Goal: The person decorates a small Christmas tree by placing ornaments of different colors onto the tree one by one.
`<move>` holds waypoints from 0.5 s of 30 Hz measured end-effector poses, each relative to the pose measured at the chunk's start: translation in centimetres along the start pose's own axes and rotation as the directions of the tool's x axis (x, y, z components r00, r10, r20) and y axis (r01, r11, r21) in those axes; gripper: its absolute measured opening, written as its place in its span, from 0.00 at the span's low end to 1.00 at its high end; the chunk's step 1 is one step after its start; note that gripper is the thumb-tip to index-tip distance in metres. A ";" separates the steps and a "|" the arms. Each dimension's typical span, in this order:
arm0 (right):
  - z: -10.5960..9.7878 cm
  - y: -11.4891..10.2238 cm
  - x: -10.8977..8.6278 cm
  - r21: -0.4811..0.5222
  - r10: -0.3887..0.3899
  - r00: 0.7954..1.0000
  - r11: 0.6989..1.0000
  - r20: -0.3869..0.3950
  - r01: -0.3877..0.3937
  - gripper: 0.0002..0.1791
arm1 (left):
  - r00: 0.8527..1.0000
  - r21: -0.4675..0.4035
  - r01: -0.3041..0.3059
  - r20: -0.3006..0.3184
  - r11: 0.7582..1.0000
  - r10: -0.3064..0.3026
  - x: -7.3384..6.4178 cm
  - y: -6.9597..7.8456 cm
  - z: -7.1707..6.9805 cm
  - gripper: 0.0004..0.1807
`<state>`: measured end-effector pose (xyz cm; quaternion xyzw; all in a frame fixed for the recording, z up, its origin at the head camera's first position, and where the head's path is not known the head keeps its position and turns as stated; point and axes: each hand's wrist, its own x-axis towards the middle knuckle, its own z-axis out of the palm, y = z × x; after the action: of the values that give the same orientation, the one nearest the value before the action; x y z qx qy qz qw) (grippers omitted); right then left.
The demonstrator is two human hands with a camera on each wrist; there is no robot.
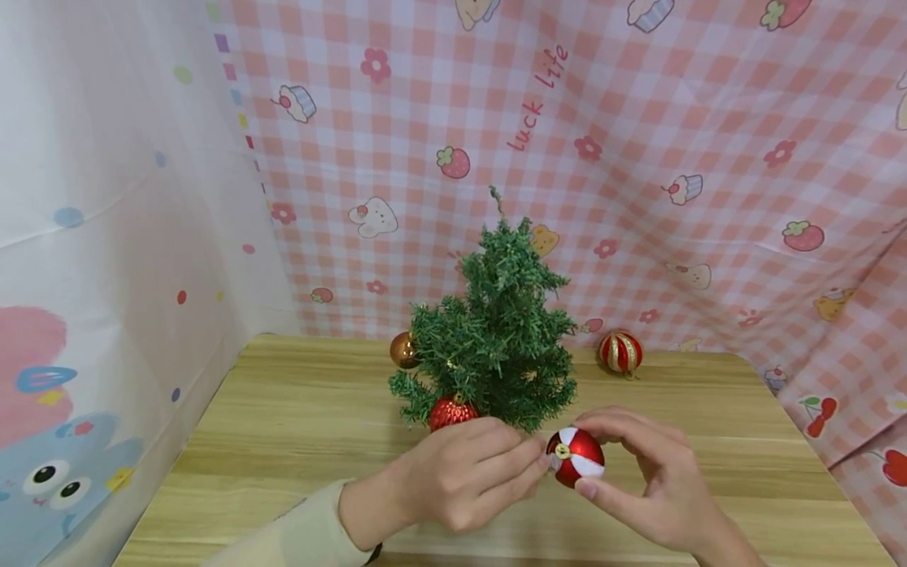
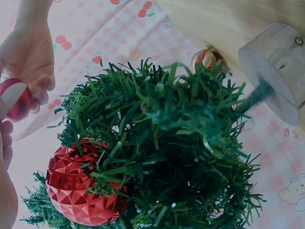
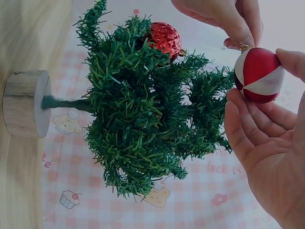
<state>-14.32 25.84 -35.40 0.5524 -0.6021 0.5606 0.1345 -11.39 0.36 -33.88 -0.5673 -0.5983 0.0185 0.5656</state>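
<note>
A red and white Christmas bauble (image 1: 585, 446) with a gold cap is held between both hands, in front of the small artificial Christmas tree (image 1: 499, 331). My right hand (image 1: 662, 480) grips its round body, thumb on one side and fingers on the other. From the left, my left hand (image 1: 464, 476) pinches at the gold loop by the cap, as the right wrist view shows; the fingertips partly hide it. Beside my left hand, a red faceted bauble (image 2: 86, 186) hangs on the tree. A copper-coloured bauble (image 1: 404, 350) hangs on the tree's left side.
A red and gold striped bauble (image 1: 620, 352) lies on the wooden table (image 1: 283, 441), behind and right of the tree. The tree stands on a round wooden base (image 3: 26, 104). Pink checked cloth (image 1: 397, 102) hangs behind, and white printed cloth (image 1: 127, 260) hangs at the left.
</note>
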 end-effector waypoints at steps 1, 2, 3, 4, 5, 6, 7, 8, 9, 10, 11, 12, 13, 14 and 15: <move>0.0 0.0 0.0 -0.002 0.006 1.000 1.000 0.001 -0.006 0.23 | 1.000 0.007 -0.008 0.005 1.000 0.008 0.0 0.0 0.0 0.08; 0.0 0.0 0.0 -0.004 0.012 1.000 1.000 0.003 -0.012 0.23 | 1.000 0.011 -0.017 0.012 1.000 0.017 0.0 0.0 0.0 0.08; 0.1 -0.1 0.0 -0.006 0.014 1.000 1.000 0.006 -0.014 0.23 | 1.000 0.014 -0.024 0.020 1.000 0.024 0.1 0.0 0.0 0.08; 0.1 -0.1 0.0 -0.009 0.019 1.000 1.000 0.009 -0.019 0.23 | 0.999 0.014 -0.027 0.030 1.000 0.027 0.1 0.0 0.0 0.08; 0.1 -0.1 0.0 -0.011 0.025 1.000 1.000 0.011 -0.025 0.22 | 0.999 0.011 -0.027 0.040 1.000 0.026 0.1 0.0 0.0 0.08; 0.1 -0.1 -0.1 -0.011 0.028 1.000 1.000 0.014 -0.027 0.22 | 0.998 0.008 -0.029 0.048 1.000 0.029 0.2 0.0 0.0 0.08; 0.1 -0.1 -0.1 -0.010 0.031 0.999 0.999 0.017 -0.031 0.22 | 0.998 0.005 -0.031 0.055 1.000 0.031 0.2 0.0 0.0 0.09; 0.2 -0.1 -0.1 -0.009 0.031 0.999 0.999 0.019 -0.031 0.22 | 0.998 -0.001 -0.029 0.061 1.000 0.029 0.2 0.0 0.0 0.09; 0.2 0.0 -0.2 -0.008 0.031 0.999 0.999 0.019 -0.031 0.22 | 0.998 -0.006 -0.027 0.065 1.000 0.027 0.2 0.1 0.0 0.10; 0.2 0.0 -0.2 -0.008 0.033 0.999 0.999 0.019 -0.033 0.22 | 0.998 -0.011 -0.023 0.066 1.000 0.024 0.2 0.1 0.0 0.10; 0.2 0.0 -0.3 -0.006 0.032 0.999 0.999 0.019 -0.032 0.23 | 0.998 -0.020 -0.019 0.063 1.000 0.020 0.2 0.1 0.0 0.10; 0.2 0.1 -0.3 -0.003 0.032 0.999 0.999 0.019 -0.032 0.23 | 0.998 -0.032 -0.012 0.056 0.999 0.014 0.2 0.1 0.0 0.10; 0.3 0.1 -0.3 0.000 0.037 0.999 0.999 0.018 -0.037 0.23 | 0.999 -0.049 0.003 0.046 0.999 -0.001 0.3 0.1 0.0 0.10; 0.3 0.1 -0.4 0.002 0.043 0.999 0.999 0.017 -0.043 0.23 | 0.999 -0.065 0.019 0.034 0.998 -0.017 0.3 0.1 0.0 0.09; 0.3 0.1 -0.4 0.000 0.048 0.999 0.999 0.017 -0.048 0.23 | 0.999 -0.081 0.038 0.020 0.996 -0.037 0.3 0.1 0.0 0.09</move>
<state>-14.14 25.75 -35.88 0.5426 -0.6164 0.5588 0.1157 -11.28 0.62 -33.70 -0.5783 -0.6142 -0.0112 0.5369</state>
